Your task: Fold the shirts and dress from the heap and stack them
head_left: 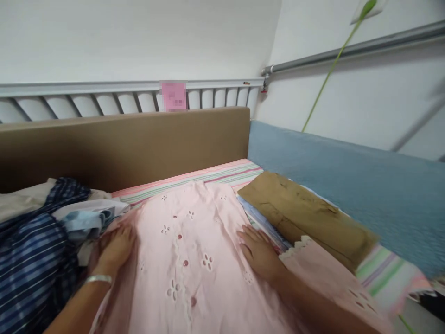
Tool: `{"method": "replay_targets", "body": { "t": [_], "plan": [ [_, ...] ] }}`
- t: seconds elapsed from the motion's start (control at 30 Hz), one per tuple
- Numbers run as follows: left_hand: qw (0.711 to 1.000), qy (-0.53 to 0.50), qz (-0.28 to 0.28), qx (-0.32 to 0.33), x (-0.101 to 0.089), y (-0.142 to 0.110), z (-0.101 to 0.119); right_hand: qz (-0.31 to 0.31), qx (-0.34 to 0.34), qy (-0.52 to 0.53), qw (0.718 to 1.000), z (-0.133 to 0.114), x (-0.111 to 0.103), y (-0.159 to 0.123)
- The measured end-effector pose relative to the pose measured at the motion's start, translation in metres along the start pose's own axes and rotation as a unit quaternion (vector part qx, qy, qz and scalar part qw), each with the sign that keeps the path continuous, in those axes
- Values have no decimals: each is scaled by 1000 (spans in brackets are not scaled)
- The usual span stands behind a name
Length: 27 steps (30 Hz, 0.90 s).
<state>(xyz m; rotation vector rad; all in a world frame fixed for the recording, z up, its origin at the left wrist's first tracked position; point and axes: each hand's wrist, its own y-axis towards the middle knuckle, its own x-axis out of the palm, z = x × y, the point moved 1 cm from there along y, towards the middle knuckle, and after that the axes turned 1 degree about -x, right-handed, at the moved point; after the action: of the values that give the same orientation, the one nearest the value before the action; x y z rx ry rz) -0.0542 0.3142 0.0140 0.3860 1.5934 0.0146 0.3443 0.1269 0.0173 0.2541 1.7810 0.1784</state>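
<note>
Pink garment [189,241] lies spread on striped sheet [385,273], in near middle. Left hand [118,246] on its left side, right hand [257,250] on its right side; both open, palms down, nothing gripped. Brown folded cloth [306,213] to right, checked cloth [31,264] to left.

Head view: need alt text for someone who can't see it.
A person's left hand and right hand lie open on a pale pink fabric garment with cut-out flowers and round red buttons, spread over a striped sheet. Blue plaid cloth and a light blue face mask lie left, folded brown cloth right; a long brown panel stands behind.
</note>
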Motion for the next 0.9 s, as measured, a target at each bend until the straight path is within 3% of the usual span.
{"method": "replay_targets", "body": {
  "t": [0.07, 0.13, 0.2, 0.27, 0.37, 0.47, 0.63, 0.77, 0.9],
  "plan": [
    [999, -17, 1, 41, -13, -11, 32, 5, -14, 6, 1000, -9, -6, 9],
    [992, -59, -34, 106, -20, -24, 61, 6, -18, 18, 1000, -20, -4, 24],
    [983, -92, -79, 137, -15, -31, 73, -9, -16, 27, 999, -32, 5, 42],
    [989, -87, -93, 73, -3, -29, 61, -31, -24, 28, 999, -43, 22, 63],
    [996, -41, -70, -47, 18, -18, 20, -53, -48, 11, 997, -53, 47, 91],
    [997, -5, -47, -60, 28, -10, -5, -55, -60, -9, 997, -55, 62, 114],
    [996, 16, -29, -81, 32, -7, -3, -85, -74, -19, 993, -53, 72, 141],
    [993, 27, -9, -117, 37, -5, -2, -106, -42, -26, 993, -62, 76, 169],
    [994, 34, -2, -108, 35, -6, -2, -56, -42, -24, 997, -91, 70, 202]
  ]
}}
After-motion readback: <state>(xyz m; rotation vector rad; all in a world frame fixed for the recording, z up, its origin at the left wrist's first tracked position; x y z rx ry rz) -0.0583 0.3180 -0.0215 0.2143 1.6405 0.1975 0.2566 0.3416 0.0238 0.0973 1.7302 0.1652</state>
